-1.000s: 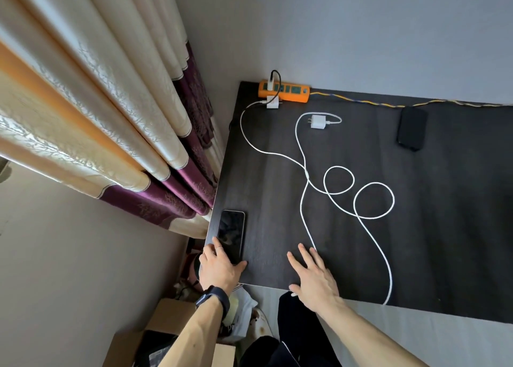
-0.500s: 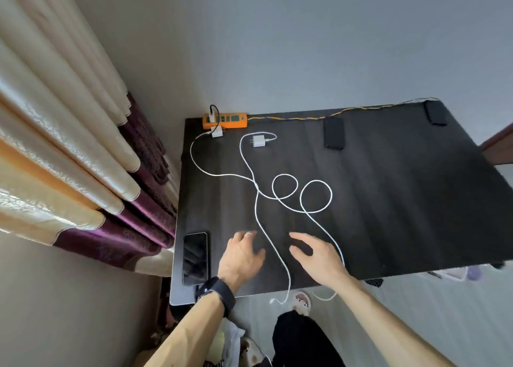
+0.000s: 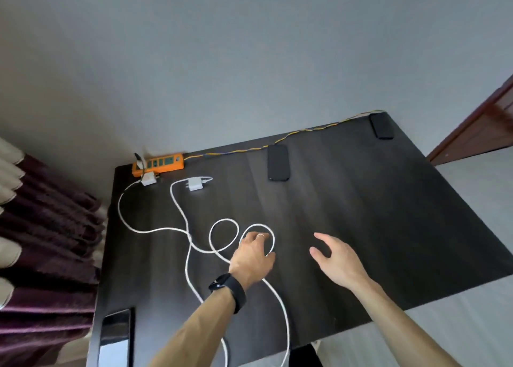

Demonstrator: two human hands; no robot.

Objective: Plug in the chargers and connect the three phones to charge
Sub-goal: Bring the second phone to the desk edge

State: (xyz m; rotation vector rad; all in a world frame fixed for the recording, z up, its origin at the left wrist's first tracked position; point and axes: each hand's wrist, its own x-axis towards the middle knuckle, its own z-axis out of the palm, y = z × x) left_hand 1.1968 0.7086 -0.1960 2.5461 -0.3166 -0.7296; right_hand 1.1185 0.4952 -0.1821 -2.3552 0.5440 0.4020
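Sprawling cables [image 3: 189, 236] under left hand [image 3: 254, 255]

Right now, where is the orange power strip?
In the head view, the orange power strip sits at the far left corner of the table by the wall, a white charger in front.

- Dark wood-grain table [image 3: 388, 228], rect., seen from above; fills mid + lower rt of view.
- Curtain [image 3: 41, 241] left of table: deep purple folds w/ cream edges, hanging just beside table's left edge.
- Plain grey wall [image 3: 249, 61] behind table's far edge.
- Brown wooden door or panel [image 3: 483, 128] beyond table's far rt corner; blurred, can't tell which.
- Light grey floor [image 3: 458, 325] off table's rt + near sides.
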